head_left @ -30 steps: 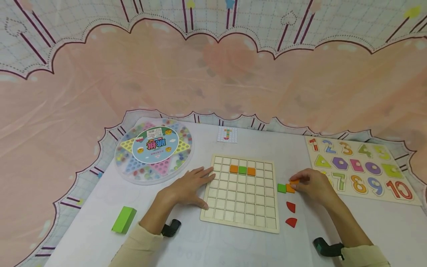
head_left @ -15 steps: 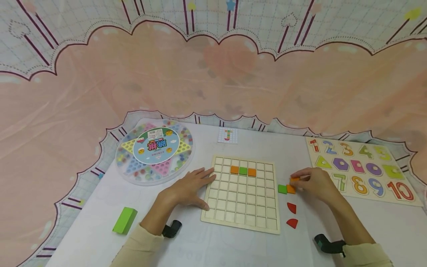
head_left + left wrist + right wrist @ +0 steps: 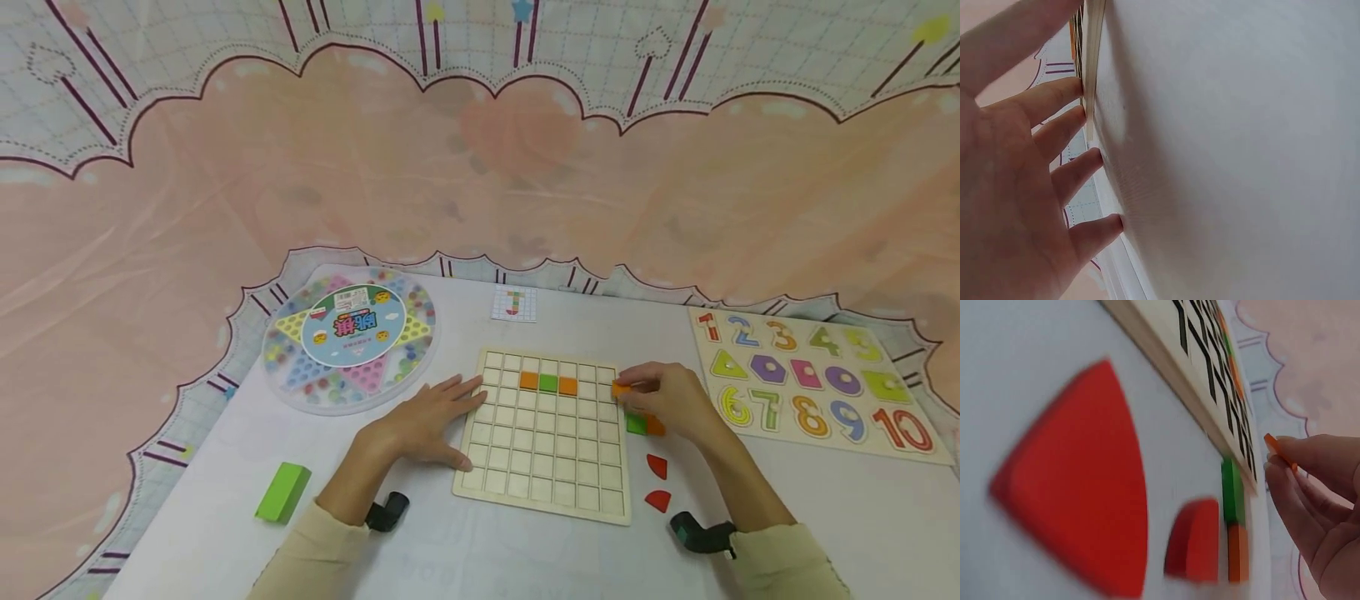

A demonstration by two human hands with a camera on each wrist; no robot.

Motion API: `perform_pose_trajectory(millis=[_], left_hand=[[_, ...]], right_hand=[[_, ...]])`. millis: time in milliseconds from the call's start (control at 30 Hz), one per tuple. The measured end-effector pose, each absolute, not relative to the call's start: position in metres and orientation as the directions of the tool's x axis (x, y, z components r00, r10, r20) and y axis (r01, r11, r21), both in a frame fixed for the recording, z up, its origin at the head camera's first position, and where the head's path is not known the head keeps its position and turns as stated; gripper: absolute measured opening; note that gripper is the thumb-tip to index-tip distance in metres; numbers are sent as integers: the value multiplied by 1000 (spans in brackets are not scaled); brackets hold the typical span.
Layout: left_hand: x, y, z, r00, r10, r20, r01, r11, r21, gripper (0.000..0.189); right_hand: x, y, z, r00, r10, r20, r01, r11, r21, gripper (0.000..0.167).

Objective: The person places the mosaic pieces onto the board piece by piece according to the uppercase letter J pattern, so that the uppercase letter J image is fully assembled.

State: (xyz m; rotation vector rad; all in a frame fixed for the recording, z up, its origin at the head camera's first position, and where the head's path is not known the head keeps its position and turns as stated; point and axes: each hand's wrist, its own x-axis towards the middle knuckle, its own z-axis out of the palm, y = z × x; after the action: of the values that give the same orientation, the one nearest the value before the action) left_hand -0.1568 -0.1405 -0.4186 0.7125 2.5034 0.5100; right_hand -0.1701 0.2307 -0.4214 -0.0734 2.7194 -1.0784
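My right hand (image 3: 666,400) pinches an orange square tile (image 3: 1280,454) between thumb and fingertips, over the right edge of a wooden grid board (image 3: 543,483). In one of the board's upper rows lie an orange tile, a green tile (image 3: 548,383) and another orange tile, side by side. Spread along the board's left edge, my left hand (image 3: 423,423) touches it with straight fingers. Below the right hand, a loose green square (image 3: 636,424) and an orange square (image 3: 655,426) sit on the table. Two red quarter-circle pieces (image 3: 657,467) lie nearer me, large in the right wrist view.
Behind the board is a small pattern card (image 3: 513,303). A round marble game box (image 3: 348,383) sits at the back left, with a green block (image 3: 282,493) nearer me. At right lies a number and shape puzzle board (image 3: 798,379). A patterned cloth hangs behind the table.
My right hand has lifted the orange tile from beside the loose squares and carried it left to the board's edge. The left hand stays where it was.
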Motion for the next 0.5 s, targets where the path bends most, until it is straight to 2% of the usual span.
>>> perform_pose_trajectory(millis=[267, 500], left_hand=[[-157, -141, -420, -742, 580, -337, 404, 788, 465, 100], [-158, -142, -422, -737, 599, -314, 432, 774, 462, 99]], right_hand=[[-180, 198, -422, -974, -203, -96, -76, 697, -713, 22], [-184, 170, -424, -955, -257, -151, -57, 655, -753, 21]])
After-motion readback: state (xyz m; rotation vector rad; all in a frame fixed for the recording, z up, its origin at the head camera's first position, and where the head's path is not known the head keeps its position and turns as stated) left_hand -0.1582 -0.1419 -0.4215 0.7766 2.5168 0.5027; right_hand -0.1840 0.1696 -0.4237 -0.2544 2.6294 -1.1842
